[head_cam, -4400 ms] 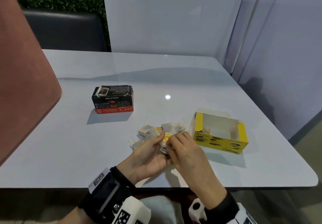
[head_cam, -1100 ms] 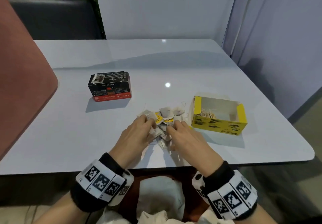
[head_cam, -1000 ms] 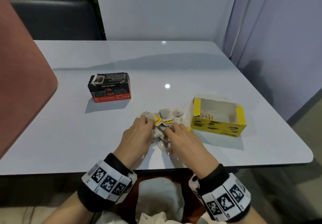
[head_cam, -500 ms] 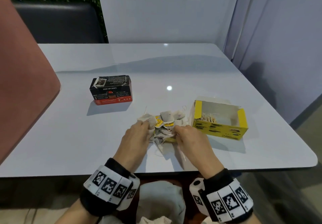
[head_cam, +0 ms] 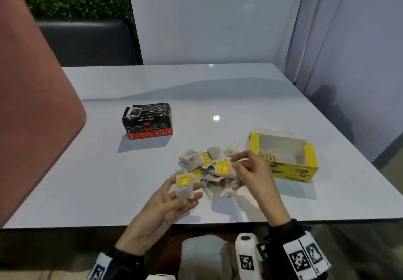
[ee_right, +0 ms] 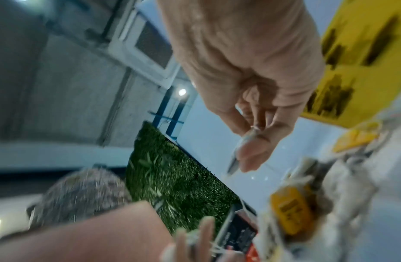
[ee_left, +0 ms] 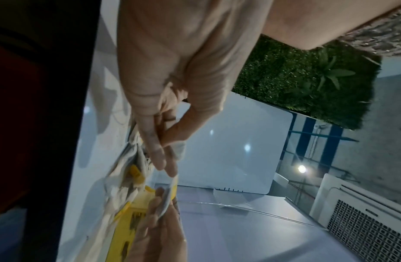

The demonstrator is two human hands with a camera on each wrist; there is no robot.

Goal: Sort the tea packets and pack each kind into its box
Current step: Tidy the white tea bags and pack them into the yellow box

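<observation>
i am sorting: my left hand [head_cam: 174, 201] pinches a white paper tea bag with a yellow tag [head_cam: 184, 185], my right hand [head_cam: 250, 170] pinches another yellow-tagged bag [head_cam: 222, 168], and i think both go next into the open yellow cardboard box [head_cam: 292, 170]

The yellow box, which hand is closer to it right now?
Right. The right hand is just beside the yellow box, at its near left corner. The left hand, holding a tea bag, is farther left, beyond the pile.

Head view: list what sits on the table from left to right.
black and red tea box → tea bag in the left hand → pile of tea bags → open yellow box.
</observation>
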